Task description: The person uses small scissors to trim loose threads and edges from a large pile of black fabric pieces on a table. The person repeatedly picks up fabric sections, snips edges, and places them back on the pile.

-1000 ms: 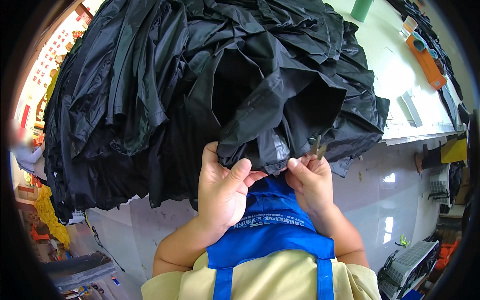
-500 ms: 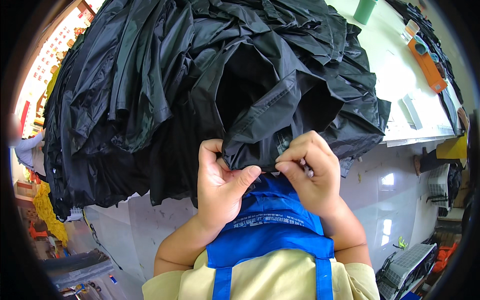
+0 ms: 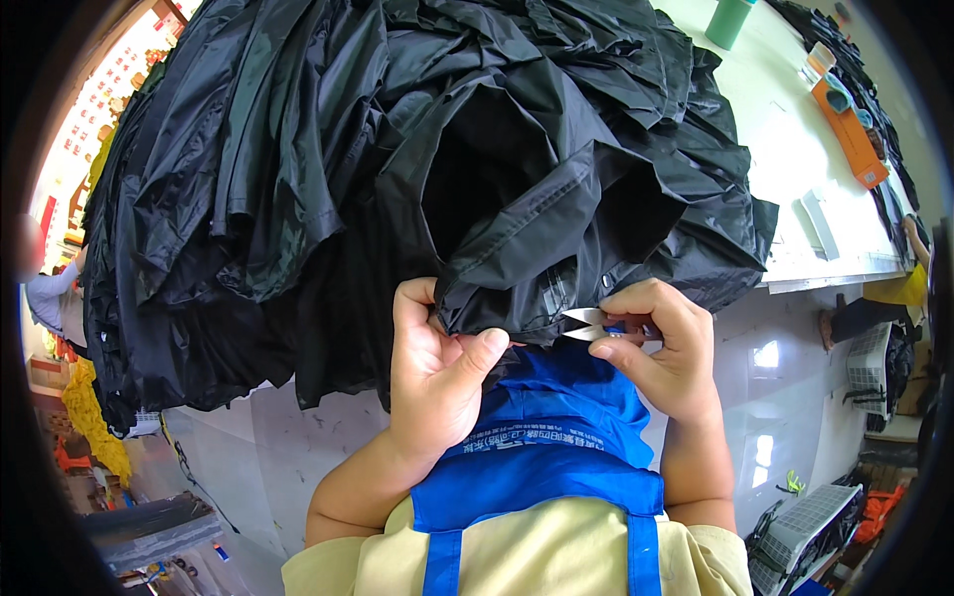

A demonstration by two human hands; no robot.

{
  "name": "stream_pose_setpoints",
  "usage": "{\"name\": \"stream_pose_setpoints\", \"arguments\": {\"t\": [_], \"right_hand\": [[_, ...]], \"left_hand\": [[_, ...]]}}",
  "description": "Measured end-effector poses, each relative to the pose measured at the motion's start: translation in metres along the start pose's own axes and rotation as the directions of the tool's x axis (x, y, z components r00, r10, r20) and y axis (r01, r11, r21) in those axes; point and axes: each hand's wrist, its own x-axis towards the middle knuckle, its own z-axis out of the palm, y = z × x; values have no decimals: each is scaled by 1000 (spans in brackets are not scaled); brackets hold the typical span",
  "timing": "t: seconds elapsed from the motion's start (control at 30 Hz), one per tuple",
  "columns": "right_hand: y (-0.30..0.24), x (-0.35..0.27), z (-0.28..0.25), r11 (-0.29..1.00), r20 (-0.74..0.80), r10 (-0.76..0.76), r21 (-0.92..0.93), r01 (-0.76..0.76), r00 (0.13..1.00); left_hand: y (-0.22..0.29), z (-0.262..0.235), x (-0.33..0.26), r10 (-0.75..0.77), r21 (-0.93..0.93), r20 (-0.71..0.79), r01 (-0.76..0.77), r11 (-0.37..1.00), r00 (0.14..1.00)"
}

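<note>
My left hand (image 3: 437, 372) pinches the hemmed edge of a shiny black garment (image 3: 517, 248) between thumb and fingers. Beside it, my right hand (image 3: 666, 343) grips small metal thread snips (image 3: 588, 325), whose two pointed blades are spread apart and aim left at the garment's edge. A small pale, see-through label (image 3: 556, 293) shows on the fabric just above the blade tips. Part of the snips is hidden inside my right hand. The held edge hangs over my blue apron (image 3: 537, 477).
Many black garments (image 3: 248, 149) lie heaped across the white table (image 3: 775, 119). On the table's right are a green bottle (image 3: 728, 22) and an orange box (image 3: 850, 134). White plastic baskets (image 3: 810, 526) stand on the floor at right. Another person's sleeve (image 3: 50, 298) shows at far left.
My right hand has let go of the garment's edge and shifted slightly right. The snips now show with blades apart. The left hand keeps its hold.
</note>
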Motion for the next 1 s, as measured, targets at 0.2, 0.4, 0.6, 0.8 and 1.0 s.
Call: {"name": "stream_pose_setpoints", "arguments": {"t": [0.2,0.4,0.6,0.8,1.0], "right_hand": [[2,16,6,993,58,-115,0,115,992],[13,14,11,992,52,-84,97,79,995],[4,16,11,994,66,-72,87,66,995],[1,16,18,992,56,-70,111,63,996],[15,5,27,923,-80,-19,381,48,997]], "left_hand": [[6,6,2,-22,7,-32,23,1000,999],[6,5,2,-31,7,-34,31,999,999],[5,3,1,-5,114,-36,9,993,999],[5,7,2,18,120,-61,-10,993,998],[4,5,2,1,93,-54,4,996,999]]}}
